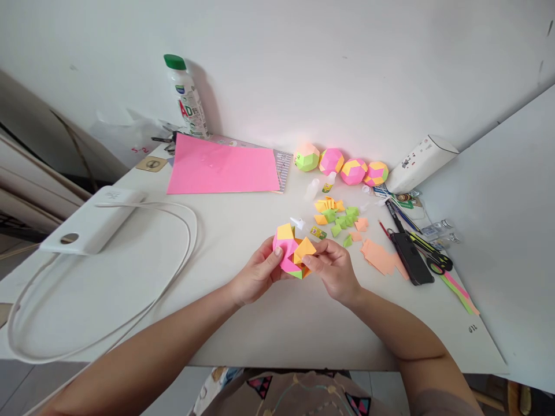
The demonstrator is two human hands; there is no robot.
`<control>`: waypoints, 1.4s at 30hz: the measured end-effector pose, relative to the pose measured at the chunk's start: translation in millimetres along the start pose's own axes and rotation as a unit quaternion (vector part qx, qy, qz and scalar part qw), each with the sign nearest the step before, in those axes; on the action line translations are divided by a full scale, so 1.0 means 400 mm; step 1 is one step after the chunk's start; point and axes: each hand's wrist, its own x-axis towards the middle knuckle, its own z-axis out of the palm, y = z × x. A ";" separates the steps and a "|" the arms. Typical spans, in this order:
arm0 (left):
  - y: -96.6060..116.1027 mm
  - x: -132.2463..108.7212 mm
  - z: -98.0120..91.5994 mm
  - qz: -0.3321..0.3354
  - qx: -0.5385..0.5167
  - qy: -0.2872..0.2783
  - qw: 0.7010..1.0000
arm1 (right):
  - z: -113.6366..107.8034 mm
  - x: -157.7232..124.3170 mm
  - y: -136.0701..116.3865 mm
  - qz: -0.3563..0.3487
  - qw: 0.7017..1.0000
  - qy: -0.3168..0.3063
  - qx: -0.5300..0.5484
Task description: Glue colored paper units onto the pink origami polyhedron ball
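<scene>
My left hand (263,267) is closed around a partly built folded-paper ball (284,248) in pink, yellow and green, its thumb pressed on a pink face. At the ball's right side, my right hand (333,267) pinches an orange folded-paper piece (304,249) between thumb and fingers. That piece touches the ball; whether it is joined to it I cannot tell. Just beyond the hands lies a small glue bottle (318,232) with a yellow-green label. Folded green paper pieces (346,218) and orange paper pieces (328,204) are scattered behind it.
Several finished paper balls (332,161) line the wall. Pink paper (223,167) lies at back left near a bottle with a green cap (186,95). To the right are peach paper (381,257), a black phone (411,258) and scissors (439,264). A white power strip (93,222) trails a cable at left.
</scene>
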 end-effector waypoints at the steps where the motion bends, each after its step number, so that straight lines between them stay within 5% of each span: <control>1: 0.000 0.000 0.000 0.001 0.002 0.001 1.000 | 0.001 -0.001 0.000 0.002 1.000 -0.001 -0.003; 30: 0.004 0.002 0.003 0.021 0.049 0.051 0.997 | -0.005 0.006 -0.016 0.040 0.997 -0.043 -0.054; 38: 0.007 0.001 0.000 0.024 0.064 0.046 0.997 | -0.023 0.014 -0.027 0.084 0.988 -0.125 -0.045; 42: 0.009 0.000 0.004 0.013 0.078 0.045 0.996 | -0.033 0.021 -0.027 0.080 0.991 -0.106 -0.031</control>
